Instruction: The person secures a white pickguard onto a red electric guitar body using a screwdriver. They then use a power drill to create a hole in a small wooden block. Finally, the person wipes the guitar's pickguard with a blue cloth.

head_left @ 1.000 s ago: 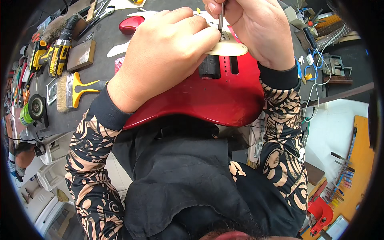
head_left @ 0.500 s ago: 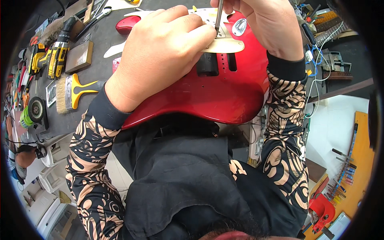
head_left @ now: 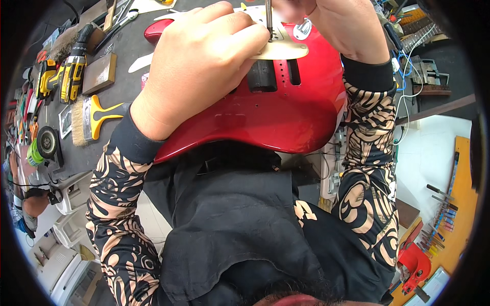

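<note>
While the left hand [head_left: 199, 66] presses flat on the red guitar body [head_left: 265, 115], the right hand [head_left: 342, 25] grips a screwdriver [head_left: 268, 20] above it.

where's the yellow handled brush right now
In the head view, the yellow-handled flat paintbrush lies on the dark workbench at the person's left, just left of the left hand and the glossy red guitar body.

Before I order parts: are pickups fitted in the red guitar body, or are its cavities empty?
Empty. The red guitar body shows open dark cavities, no pickups or strings.
</note>
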Tool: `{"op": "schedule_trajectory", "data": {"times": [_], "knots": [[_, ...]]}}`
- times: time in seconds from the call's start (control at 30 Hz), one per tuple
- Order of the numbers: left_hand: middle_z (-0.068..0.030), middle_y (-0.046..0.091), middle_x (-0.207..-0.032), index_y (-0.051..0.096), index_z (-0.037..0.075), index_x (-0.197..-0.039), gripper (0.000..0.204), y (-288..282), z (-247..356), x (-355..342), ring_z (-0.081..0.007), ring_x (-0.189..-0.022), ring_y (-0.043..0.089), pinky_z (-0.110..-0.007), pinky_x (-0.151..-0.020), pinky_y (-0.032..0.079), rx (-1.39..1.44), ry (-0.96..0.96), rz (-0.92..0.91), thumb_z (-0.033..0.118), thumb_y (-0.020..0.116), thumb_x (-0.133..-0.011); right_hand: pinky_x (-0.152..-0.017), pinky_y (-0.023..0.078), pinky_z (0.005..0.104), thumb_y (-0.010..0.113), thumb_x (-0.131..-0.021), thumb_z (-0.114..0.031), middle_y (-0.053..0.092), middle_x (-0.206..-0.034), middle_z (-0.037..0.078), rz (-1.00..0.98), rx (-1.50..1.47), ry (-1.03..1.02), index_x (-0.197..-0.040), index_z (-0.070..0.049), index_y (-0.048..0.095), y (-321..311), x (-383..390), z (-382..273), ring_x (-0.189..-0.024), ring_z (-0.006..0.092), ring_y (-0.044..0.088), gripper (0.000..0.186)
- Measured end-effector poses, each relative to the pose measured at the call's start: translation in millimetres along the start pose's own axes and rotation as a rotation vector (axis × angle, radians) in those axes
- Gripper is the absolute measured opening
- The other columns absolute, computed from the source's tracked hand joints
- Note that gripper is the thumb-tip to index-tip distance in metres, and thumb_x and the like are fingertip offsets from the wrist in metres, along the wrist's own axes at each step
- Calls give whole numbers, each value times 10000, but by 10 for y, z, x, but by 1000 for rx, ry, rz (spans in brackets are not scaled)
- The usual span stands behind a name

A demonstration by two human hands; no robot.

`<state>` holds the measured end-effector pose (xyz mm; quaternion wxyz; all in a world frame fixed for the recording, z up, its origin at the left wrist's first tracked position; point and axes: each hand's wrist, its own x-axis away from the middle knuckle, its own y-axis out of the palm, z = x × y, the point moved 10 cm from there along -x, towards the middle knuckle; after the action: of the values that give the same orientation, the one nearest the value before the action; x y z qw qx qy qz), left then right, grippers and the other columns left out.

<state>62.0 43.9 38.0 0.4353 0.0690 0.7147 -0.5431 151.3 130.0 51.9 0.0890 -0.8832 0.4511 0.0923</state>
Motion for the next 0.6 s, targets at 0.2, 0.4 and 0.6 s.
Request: {"op": "schedule_trajectory", "data": {"times": [0.2, 0.4, 0.6], "knots": [[-47, 713, -923, 690, 83, -944, 271, 9, 5, 12, -259, -869, 689, -377, -763, 572, -18, -20, -1, 45, 802, -700, -580, 479, 182, 696, -1062, -138, 749, -926, 62, 80, 129, -47, -1170, 2, 664, -173, -17, 71, -647, 54, 616, 180], [-42, 721, -937, 695, 89, -952, 266, 20, 9, 21, -261, -873, 697, -379, -765, 579, -27, -11, -6, 47, 803, -712, -581, 486, 195, 685, -1059, -106, 716, -921, 51, -62, 12, -25, -1197, 6, 661, 54, -12, 34, -633, 53, 593, 180], [-49, 717, -955, 698, 85, -966, 278, 35, -3, 40, -275, -892, 696, -390, -780, 576, -23, -9, -12, 44, 814, -717, -584, 509, 199, 652, -1062, -84, 746, -963, 100, -65, 12, -10, -1274, 37, 653, 42, 13, 8, -646, 75, 637, 244]]}}
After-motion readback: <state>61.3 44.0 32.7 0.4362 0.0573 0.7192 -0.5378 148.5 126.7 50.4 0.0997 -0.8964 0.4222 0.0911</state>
